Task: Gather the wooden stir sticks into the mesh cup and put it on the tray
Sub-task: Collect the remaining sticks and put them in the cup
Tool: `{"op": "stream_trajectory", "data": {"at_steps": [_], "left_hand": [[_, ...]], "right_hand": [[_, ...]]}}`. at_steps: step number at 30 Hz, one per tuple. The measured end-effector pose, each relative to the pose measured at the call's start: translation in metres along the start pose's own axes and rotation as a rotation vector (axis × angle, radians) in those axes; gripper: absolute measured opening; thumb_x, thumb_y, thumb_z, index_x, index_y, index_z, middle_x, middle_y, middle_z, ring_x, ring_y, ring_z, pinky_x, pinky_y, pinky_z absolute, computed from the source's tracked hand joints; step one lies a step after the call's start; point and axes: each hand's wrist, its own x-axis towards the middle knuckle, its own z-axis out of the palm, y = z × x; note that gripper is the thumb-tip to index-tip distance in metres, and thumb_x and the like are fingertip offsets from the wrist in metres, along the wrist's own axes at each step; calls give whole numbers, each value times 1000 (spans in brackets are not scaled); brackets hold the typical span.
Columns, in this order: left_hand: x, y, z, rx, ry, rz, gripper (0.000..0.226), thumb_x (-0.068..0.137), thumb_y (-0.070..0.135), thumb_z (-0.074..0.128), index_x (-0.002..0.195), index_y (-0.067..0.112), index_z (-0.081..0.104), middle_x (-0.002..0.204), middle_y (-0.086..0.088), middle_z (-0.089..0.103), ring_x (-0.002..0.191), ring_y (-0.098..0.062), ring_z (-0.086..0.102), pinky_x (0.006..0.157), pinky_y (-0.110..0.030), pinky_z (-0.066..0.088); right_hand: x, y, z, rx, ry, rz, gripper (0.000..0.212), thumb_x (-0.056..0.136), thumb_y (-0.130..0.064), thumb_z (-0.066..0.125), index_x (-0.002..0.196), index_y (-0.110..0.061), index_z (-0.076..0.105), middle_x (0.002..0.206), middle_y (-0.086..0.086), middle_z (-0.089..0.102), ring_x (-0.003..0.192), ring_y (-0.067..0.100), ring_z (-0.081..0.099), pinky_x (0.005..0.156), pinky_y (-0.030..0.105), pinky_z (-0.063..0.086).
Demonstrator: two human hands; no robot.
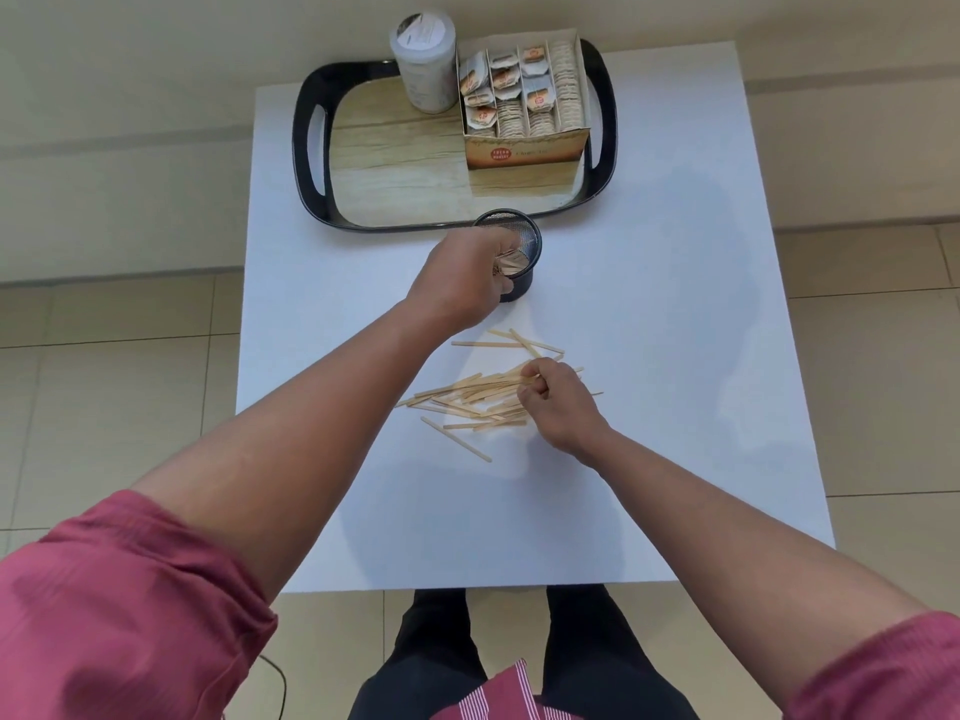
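Note:
A black mesh cup [524, 246] stands upright on the white table, just in front of the tray [311, 148]. My left hand [462, 283] is at the cup's near rim, fingers closed on a bunch of wooden stir sticks [511, 265] whose ends are inside the cup. A loose pile of stir sticks [467, 394] lies on the table nearer to me. My right hand [556, 402] rests on the right end of that pile, pinching a few sticks between thumb and fingers. The tray is black-rimmed with a wood-pattern base.
On the tray stand a white cylindrical canister [423, 65] at the back and an open cardboard box of tea bags [524, 96] on the right. The tray's left and front base is bare. The table [675, 304] is small, with tiled floor around it.

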Motion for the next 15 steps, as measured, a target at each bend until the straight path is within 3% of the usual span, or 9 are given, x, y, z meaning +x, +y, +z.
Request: {"op": "stream_trajectory", "data": {"at_steps": [5, 7, 9, 12, 15], "left_hand": [[-16, -12, 6, 10, 172, 134, 36, 81, 1, 73, 116, 7, 68, 115, -8, 69, 108, -30, 62, 94, -38, 50], [-30, -18, 13, 13, 307, 200, 29, 81, -4, 69, 109, 3, 67, 111, -12, 65, 103, -32, 58, 90, -32, 46], [-48, -24, 22, 14, 369, 228, 21, 80, -10, 63, 96, 3, 64, 100, -13, 61, 90, -34, 55, 79, -36, 45], [-76, -40, 40, 22, 234, 237, 21, 79, -12, 58, 94, 2, 65, 97, -14, 62, 88, -36, 56, 76, -43, 47], [-98, -61, 54, 84, -74, 112, 29, 81, 2, 63, 109, 10, 67, 111, -7, 63, 101, -33, 55, 87, -46, 48]], "right_hand": [[0, 0, -1, -29, -3, 14, 23, 100, -16, 53, 121, -17, 59, 100, 1, 53, 77, 14, 54, 73, 28, 42], [0, -1, -1, -48, -3, 20, 26, 99, -14, 51, 123, -17, 59, 105, 2, 53, 79, 14, 54, 74, 28, 42], [-1, -1, 0, -73, -3, 22, 30, 96, -9, 50, 123, -16, 60, 107, 0, 54, 83, 15, 54, 75, 27, 43], [-6, -1, 0, -98, 11, -2, 29, 91, -5, 52, 117, -15, 61, 104, 0, 58, 89, 19, 56, 82, 31, 48], [-12, -1, 0, -162, 43, -70, 28, 87, -7, 57, 112, -18, 62, 102, -2, 62, 90, 20, 59, 83, 36, 51]]}}
